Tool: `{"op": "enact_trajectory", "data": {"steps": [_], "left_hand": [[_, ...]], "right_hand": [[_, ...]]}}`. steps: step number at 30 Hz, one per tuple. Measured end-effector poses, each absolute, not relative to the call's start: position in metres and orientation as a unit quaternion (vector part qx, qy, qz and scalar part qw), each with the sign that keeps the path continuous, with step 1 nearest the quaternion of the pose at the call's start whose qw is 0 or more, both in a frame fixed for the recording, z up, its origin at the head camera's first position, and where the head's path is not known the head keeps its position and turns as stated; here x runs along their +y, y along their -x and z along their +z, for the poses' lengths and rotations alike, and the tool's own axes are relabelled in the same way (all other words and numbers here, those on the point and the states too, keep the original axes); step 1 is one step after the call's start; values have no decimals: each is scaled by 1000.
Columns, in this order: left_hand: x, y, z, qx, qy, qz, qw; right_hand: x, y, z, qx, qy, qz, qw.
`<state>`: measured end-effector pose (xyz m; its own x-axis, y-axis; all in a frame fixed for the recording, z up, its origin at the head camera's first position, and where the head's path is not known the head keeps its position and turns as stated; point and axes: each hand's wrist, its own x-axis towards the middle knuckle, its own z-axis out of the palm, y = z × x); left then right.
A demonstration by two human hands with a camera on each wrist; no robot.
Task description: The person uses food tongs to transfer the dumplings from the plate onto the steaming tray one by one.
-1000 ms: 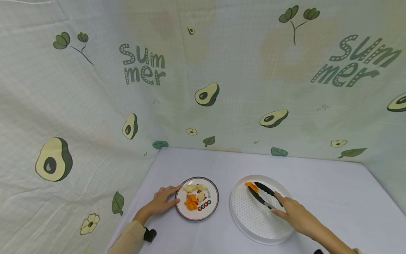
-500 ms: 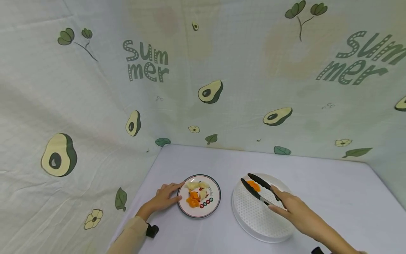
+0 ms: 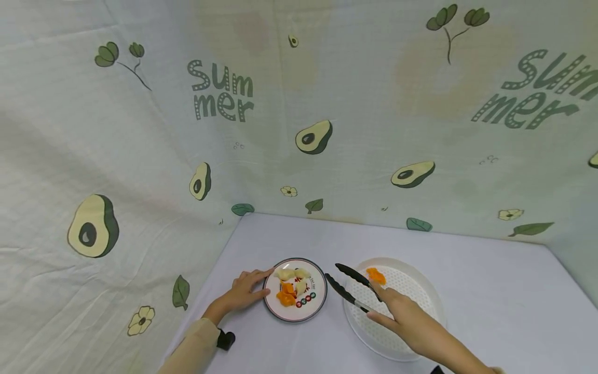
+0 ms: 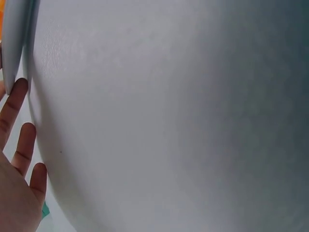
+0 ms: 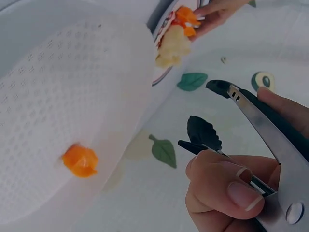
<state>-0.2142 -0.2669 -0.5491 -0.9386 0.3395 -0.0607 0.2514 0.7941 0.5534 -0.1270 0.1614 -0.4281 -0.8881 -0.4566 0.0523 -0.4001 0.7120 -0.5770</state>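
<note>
My left hand point(image 3: 243, 293) lies flat on the table, its fingertips point(image 4: 17, 104) touching the left rim of a small round plate point(image 3: 294, 320). The plate holds pale and orange food pieces point(image 3: 290, 288). My right hand point(image 3: 392, 309) grips black tongs point(image 3: 348, 288). Their tips are spread apart, hold nothing and hover between the plate and a white perforated tray point(image 3: 416, 285). One orange piece point(image 3: 376, 275) lies on the tray's far side, also visible in the right wrist view as the orange piece point(image 5: 79, 160) on the tray point(image 5: 58, 96), left of the tongs point(image 5: 270, 130).
The white table point(image 3: 490, 291) is boxed in by an avocado-print cloth point(image 3: 299, 140) at the back and left. A small black object point(image 3: 226, 340) sits at my left wrist. The plate stands just left of the tray.
The tongs moved left, off the orange piece on the tray, and now hover empty near the plate. The orange piece stays on the tray. The left hand has not moved.
</note>
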Motion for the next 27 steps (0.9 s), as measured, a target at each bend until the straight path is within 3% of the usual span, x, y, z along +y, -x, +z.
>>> {"op": "enact_trajectory", "data": {"steps": [18, 27], "left_hand": [[-265, 213, -550, 943, -155, 284, 80], [-267, 213, -550, 944, -151, 284, 77]], "right_hand": [[92, 123, -464, 893, 268, -334, 140], [75, 123, -475, 901, 268, -310, 145]]}}
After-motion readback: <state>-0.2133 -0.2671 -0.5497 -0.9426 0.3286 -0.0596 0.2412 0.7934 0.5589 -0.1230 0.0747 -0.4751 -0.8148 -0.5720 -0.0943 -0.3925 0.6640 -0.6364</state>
